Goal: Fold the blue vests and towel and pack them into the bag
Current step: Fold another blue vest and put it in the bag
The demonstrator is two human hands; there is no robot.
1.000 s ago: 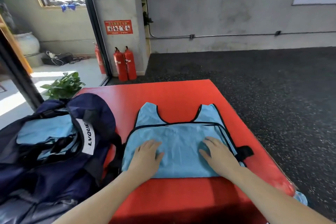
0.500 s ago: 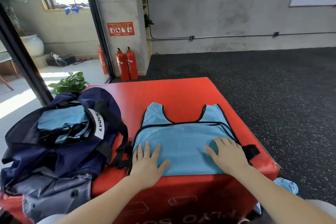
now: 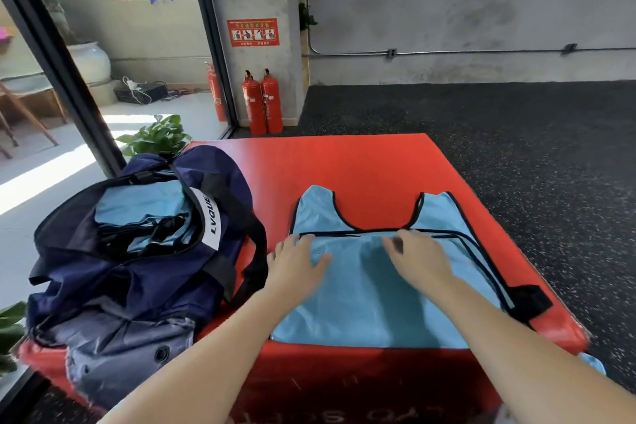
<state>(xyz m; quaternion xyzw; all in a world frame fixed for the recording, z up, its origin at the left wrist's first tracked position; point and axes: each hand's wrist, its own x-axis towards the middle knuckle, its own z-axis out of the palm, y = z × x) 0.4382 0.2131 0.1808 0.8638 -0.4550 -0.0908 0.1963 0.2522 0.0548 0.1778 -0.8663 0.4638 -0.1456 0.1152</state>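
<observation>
A light blue vest (image 3: 371, 303) with black trim lies folded once on the red padded box (image 3: 361, 165), its shoulder straps pointing away from me. My left hand (image 3: 296, 262) lies flat with spread fingers on the vest's far left part. My right hand (image 3: 418, 258) lies flat near the folded top edge at the middle. A navy duffel bag (image 3: 137, 268) stands open at the left of the box, with folded blue fabric (image 3: 137, 203) inside it.
A scrap of blue cloth (image 3: 593, 361) shows on the floor by the box's near right corner. Fire extinguishers (image 3: 261, 103) stand against the wall behind. A potted plant (image 3: 155, 138) sits beyond the bag. Dark speckled flooring surrounds the box on the right.
Both hands have slid away from me across the vest, from its near half up to the folded top edge. The camera has pulled back and tilted down.
</observation>
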